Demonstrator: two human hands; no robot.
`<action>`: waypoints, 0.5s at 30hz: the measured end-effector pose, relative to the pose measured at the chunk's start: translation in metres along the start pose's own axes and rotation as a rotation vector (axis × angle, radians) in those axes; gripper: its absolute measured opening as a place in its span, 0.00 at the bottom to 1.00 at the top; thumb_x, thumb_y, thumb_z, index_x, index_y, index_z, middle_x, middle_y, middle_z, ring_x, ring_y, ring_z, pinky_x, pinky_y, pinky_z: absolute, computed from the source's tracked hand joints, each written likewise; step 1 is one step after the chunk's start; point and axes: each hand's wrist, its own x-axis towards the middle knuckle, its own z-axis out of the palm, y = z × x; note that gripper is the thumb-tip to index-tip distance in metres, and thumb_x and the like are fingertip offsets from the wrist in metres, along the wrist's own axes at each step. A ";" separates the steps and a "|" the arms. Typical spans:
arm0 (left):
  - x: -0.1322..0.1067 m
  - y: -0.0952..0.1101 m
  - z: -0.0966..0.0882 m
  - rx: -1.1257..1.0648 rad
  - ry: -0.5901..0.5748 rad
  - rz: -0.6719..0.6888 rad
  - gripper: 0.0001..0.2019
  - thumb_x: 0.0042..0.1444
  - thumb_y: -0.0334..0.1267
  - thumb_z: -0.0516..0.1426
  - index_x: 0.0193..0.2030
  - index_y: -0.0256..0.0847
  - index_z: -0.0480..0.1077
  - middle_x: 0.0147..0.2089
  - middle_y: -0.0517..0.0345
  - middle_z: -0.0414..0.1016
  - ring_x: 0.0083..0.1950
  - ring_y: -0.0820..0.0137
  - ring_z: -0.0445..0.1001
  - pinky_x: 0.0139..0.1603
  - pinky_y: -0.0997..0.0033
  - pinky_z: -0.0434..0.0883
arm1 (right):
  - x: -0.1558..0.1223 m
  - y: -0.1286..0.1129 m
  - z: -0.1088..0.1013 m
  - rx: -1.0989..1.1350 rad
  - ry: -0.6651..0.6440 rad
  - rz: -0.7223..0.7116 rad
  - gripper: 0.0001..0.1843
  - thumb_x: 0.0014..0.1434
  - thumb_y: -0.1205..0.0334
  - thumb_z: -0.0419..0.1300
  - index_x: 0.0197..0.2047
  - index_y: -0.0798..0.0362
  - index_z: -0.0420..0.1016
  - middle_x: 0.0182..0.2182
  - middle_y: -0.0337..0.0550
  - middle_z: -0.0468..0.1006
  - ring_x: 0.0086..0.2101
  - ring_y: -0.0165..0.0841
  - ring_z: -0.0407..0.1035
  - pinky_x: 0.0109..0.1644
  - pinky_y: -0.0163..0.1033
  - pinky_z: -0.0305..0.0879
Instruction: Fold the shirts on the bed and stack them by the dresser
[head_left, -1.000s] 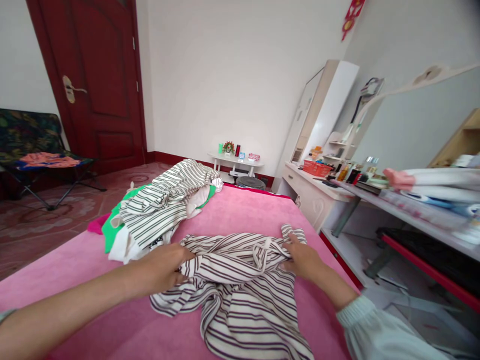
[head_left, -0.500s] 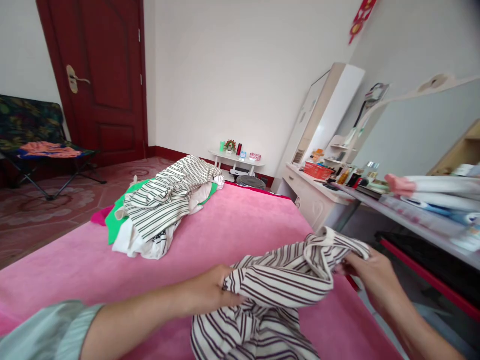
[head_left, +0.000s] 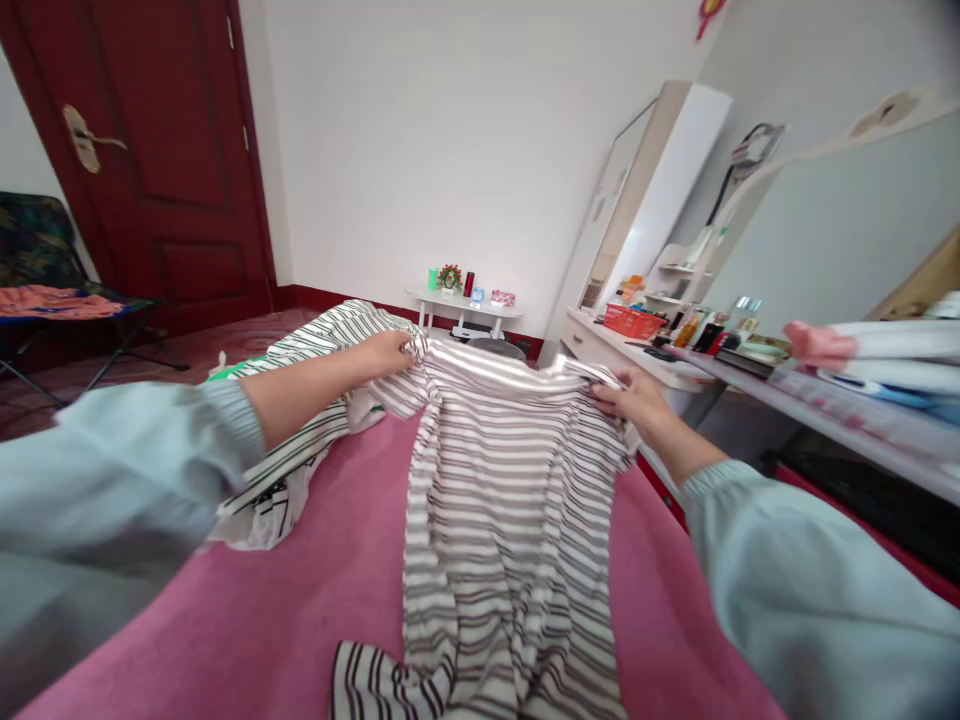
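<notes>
A white shirt with dark stripes (head_left: 510, 500) hangs spread out above the pink bed cover (head_left: 330, 580), its lower part trailing down toward me. My left hand (head_left: 386, 352) is closed on its left shoulder. My right hand (head_left: 634, 395) is closed on its right shoulder. Both arms are stretched forward in pale blue-grey sleeves. Behind my left arm lies a pile of clothes (head_left: 300, 440), striped, white and green.
A dressing table (head_left: 622, 360) with a red basket and bottles stands right of the bed, with shelves (head_left: 862, 420) nearer me. A small white table (head_left: 465, 305) stands by the far wall. A dark red door (head_left: 142, 150) and a folding chair (head_left: 52, 300) are at left.
Both hands have lifted the striped shirt off the bed and pulled it apart, from a crumpled bunch to a spread-out hanging shape. My arms have stretched forward.
</notes>
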 end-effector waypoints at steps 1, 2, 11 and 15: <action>0.015 -0.007 0.003 0.080 0.177 0.028 0.15 0.49 0.35 0.57 0.44 0.36 0.74 0.43 0.48 0.76 0.49 0.58 0.73 0.53 0.62 0.67 | 0.011 0.002 0.010 -0.039 0.033 -0.057 0.25 0.37 0.70 0.67 0.42 0.55 0.71 0.30 0.43 0.77 0.31 0.37 0.74 0.32 0.38 0.73; 0.024 -0.014 0.008 0.147 0.286 0.069 0.17 0.48 0.34 0.57 0.47 0.37 0.73 0.47 0.47 0.74 0.53 0.57 0.71 0.57 0.61 0.64 | 0.017 0.007 0.017 -0.073 0.061 -0.108 0.29 0.37 0.69 0.67 0.46 0.55 0.70 0.34 0.45 0.77 0.35 0.38 0.74 0.36 0.39 0.73; -0.114 -0.056 0.072 0.003 -0.210 0.410 0.19 0.54 0.42 0.57 0.53 0.44 0.69 0.55 0.50 0.68 0.55 0.59 0.66 0.60 0.60 0.62 | -0.118 0.112 -0.023 -0.279 -0.311 -0.281 0.20 0.50 0.59 0.61 0.47 0.53 0.72 0.49 0.50 0.74 0.50 0.42 0.68 0.54 0.50 0.65; -0.179 -0.043 0.059 -0.118 -0.410 0.476 0.13 0.57 0.43 0.56 0.48 0.45 0.71 0.50 0.53 0.69 0.49 0.65 0.70 0.52 0.69 0.67 | -0.180 0.099 -0.067 -0.426 -0.480 -0.449 0.14 0.57 0.61 0.55 0.47 0.50 0.73 0.51 0.50 0.72 0.53 0.40 0.66 0.58 0.47 0.62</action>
